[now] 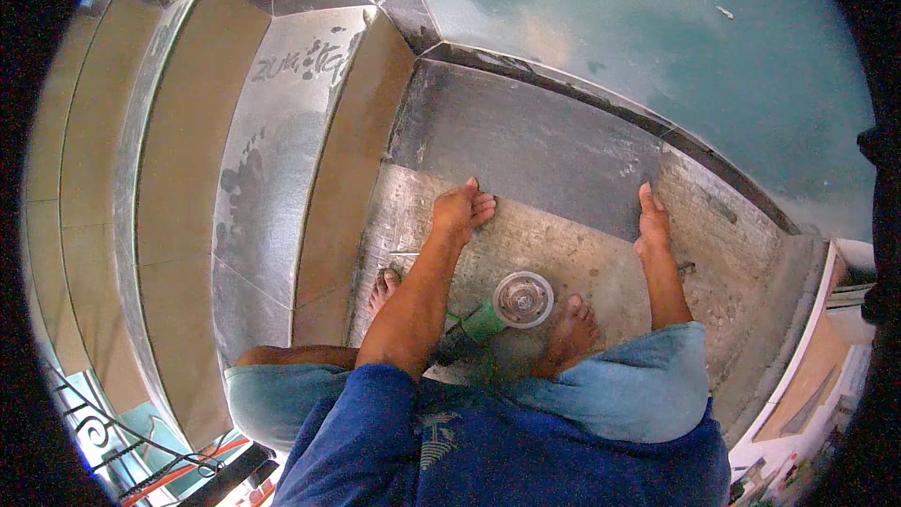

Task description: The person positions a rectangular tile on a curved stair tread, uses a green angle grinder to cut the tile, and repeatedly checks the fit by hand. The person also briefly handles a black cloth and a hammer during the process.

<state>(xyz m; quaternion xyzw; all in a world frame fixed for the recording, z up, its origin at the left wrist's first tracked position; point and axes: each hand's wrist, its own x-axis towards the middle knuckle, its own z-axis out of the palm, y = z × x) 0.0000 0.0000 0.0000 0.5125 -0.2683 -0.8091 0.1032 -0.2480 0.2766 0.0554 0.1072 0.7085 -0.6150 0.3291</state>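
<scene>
My left hand is at the near long edge of a dark grey tile, its fingers loosely bent and slightly apart, with nothing visible in them. My right hand grips that tile at its near right corner, partly hiding the edge. Rough, pale, ridged bedding shows below the tile. A green power tool with a round silver-and-white head lies between my bare left foot and right foot, below my hands.
Tiled steps curve up the left side, with a black metal railing at lower left. A teal wall with a dark skirting borders the far side. A pale edge runs along the right, with assorted items beyond it.
</scene>
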